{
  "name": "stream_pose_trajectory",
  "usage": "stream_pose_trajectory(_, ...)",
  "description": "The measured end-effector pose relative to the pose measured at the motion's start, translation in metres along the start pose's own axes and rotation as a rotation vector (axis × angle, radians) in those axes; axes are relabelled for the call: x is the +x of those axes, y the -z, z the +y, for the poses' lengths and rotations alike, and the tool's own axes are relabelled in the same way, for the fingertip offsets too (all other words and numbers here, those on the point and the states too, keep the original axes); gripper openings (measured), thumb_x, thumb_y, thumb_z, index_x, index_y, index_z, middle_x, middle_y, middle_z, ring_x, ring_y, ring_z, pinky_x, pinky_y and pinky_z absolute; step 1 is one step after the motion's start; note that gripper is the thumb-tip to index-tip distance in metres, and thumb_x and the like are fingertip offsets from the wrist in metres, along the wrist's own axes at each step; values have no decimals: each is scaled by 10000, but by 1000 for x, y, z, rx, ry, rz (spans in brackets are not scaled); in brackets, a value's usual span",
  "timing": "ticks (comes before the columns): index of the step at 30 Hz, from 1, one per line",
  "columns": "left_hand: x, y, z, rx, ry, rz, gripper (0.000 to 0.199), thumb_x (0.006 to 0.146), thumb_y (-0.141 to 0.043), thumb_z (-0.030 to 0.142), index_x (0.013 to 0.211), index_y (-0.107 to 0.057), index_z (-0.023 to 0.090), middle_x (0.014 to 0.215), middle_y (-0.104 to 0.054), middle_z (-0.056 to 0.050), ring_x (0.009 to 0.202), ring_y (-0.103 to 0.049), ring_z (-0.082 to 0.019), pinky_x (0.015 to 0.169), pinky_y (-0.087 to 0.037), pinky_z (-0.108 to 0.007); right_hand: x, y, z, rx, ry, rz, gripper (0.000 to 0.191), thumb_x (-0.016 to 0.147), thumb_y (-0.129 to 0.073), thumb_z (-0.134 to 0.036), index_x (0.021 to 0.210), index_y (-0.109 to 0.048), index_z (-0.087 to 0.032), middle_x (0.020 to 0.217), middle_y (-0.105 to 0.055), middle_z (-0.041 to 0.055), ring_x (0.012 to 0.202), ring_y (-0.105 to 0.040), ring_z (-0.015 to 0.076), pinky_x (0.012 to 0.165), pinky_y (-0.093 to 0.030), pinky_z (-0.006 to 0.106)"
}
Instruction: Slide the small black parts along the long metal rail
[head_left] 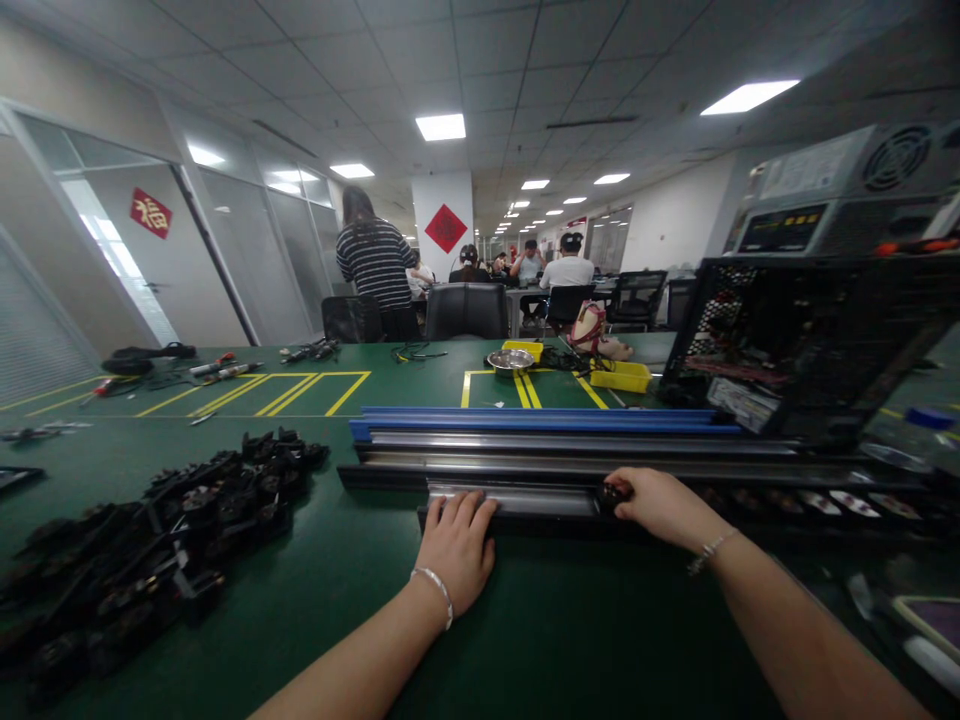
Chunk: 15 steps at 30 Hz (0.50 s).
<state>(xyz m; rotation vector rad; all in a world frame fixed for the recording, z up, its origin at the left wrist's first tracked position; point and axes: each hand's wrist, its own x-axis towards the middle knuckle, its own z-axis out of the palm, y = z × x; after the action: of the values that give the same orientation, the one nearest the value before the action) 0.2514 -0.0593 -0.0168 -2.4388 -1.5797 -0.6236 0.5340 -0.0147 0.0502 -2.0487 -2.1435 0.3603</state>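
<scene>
A short metal rail (536, 500), with a shiny channel and dark edges, lies across the green table in front of me. My left hand (459, 545) is at its left end, fingers bent over the channel and thumb at the near side, gripping it. At the right, my right hand (656, 505) pinches a small black part (613, 493) at the channel; its exact shape is mostly hidden by the fingers. Further right, a row of dark parts with pale faces (847, 503) continues along the rail line. A large pile of black plastic parts (225, 500) lies on the left.
Longer rails, one blue (540, 420), lie just beyond. An open computer case (795, 350) with a power supply (832, 180) on top stands at right. A metal bowl (511, 361), a yellow tray (621, 377) and tools (225, 370) sit farther back. Several people are beyond the table.
</scene>
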Motion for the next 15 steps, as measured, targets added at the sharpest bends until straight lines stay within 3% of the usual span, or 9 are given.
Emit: stream_pose_trajectory(15,1,1,1,-8,5,-12,430,801,-482,259,1230,-452,263,1270,-505,-42,1168,-403,-243,1010,-240,-477,0,-6,-7,100,23,9,321,621,-622,-190,931,-683,-245,906,-689,12,858,-617,190,736,-431,264)
